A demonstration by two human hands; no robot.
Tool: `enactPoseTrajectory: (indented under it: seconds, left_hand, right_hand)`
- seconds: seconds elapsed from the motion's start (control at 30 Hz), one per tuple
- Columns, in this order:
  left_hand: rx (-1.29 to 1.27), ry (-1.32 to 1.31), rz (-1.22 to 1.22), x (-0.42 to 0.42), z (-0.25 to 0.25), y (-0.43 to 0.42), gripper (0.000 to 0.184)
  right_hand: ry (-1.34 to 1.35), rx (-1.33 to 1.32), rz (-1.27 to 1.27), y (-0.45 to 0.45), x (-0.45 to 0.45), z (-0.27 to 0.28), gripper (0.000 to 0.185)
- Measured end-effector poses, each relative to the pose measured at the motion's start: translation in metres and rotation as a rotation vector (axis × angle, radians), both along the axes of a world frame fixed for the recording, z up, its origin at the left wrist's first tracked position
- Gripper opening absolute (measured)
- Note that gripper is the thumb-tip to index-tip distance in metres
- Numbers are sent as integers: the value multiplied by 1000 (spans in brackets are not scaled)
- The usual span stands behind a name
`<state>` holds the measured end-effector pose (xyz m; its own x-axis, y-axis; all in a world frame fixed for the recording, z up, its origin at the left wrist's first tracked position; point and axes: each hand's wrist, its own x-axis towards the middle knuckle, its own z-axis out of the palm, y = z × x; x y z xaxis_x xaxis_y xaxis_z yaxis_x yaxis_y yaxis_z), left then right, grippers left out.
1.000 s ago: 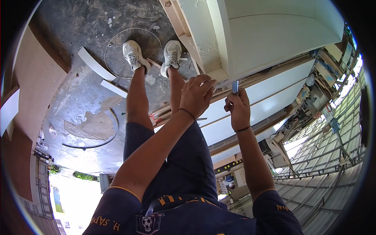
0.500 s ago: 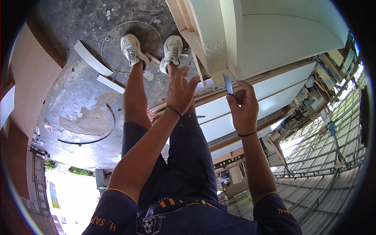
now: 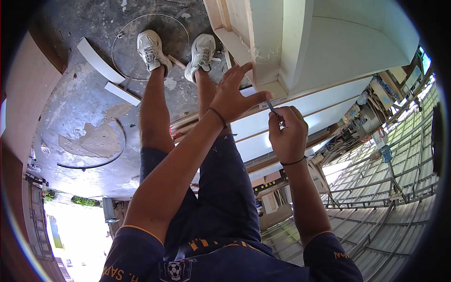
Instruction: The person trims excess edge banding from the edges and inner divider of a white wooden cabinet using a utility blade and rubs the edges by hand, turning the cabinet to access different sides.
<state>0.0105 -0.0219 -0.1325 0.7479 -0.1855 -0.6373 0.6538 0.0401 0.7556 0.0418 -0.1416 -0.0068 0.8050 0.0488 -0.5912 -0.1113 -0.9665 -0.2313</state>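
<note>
My right hand (image 3: 290, 133) pinches a thin, flat grey metal blade (image 3: 270, 106) between thumb and fingers. The blade points up and shows nearly edge-on, so its exact kind is unclear. My left hand (image 3: 233, 97) is open, fingers spread and thumb stretched toward the right. The thumb tip is at the blade's upper end and seems to touch it. Beyond both hands stands a pale, box-like panel structure (image 3: 267, 47) with cobwebs in its corner. The left fingertips overlap its lower edge; contact cannot be made out.
White boards (image 3: 256, 134) lie to the right of my legs. On the concrete floor (image 3: 89, 110) are a curved white strip (image 3: 99, 61), a short white strip (image 3: 122, 94), a thin hoop (image 3: 149, 15) and a dark curved strip (image 3: 101, 164). A brown panel (image 3: 30, 89) stands at left.
My left hand has moved right and up, bringing its thumb to the blade's tip. The blade has turned from showing its flat face to nearly edge-on. The view has shifted slightly.
</note>
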Motion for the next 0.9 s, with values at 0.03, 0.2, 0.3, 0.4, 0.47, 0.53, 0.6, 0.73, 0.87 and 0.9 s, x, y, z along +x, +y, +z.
enactPoseTrajectory:
  seconds: [0.03, 0.2, 0.3, 0.4, 0.47, 0.53, 0.6, 0.73, 0.87, 0.9]
  left_hand:
    - [1, 1, 1, 0, -1, -1, 84]
    - [-69, 29, 7, 2, -3, 0, 88]
    - [-93, 63, 46, 2, -5, -1, 90]
    - [-104, 52, 51, 2, -7, -2, 89]
    - [-91, 49, 39, 2, -7, -3, 90]
    - [-77, 46, 27, 1, -8, -4, 91]
    - [-65, 54, 12, 0, -9, -6, 92]
    - [-82, 55, 10, 0, -12, -7, 94]
    - [-95, 71, 9, 0, -11, -8, 95]
    - [-94, 77, 6, 0, -11, -8, 95]
  right_hand:
    - [-6, 13, 3, 0, 0, -1, 9]
    - [-3, 5, 17, 2, 0, -1, 7]
    - [-12, -4, 22, 3, -2, -2, 7]
    - [-7, 2, 5, 4, -2, -4, 6]
    - [-35, 8, 28, 5, -3, -5, 6]
    - [-37, -1, 30, 6, -3, -5, 6]
    - [-38, -10, 31, 6, -4, -4, 6]
    - [-49, 1, 39, 6, -3, -5, 7]
    - [-60, -2, 71, 6, -3, -5, 8]
    - [-61, -2, 71, 6, -4, -6, 8]
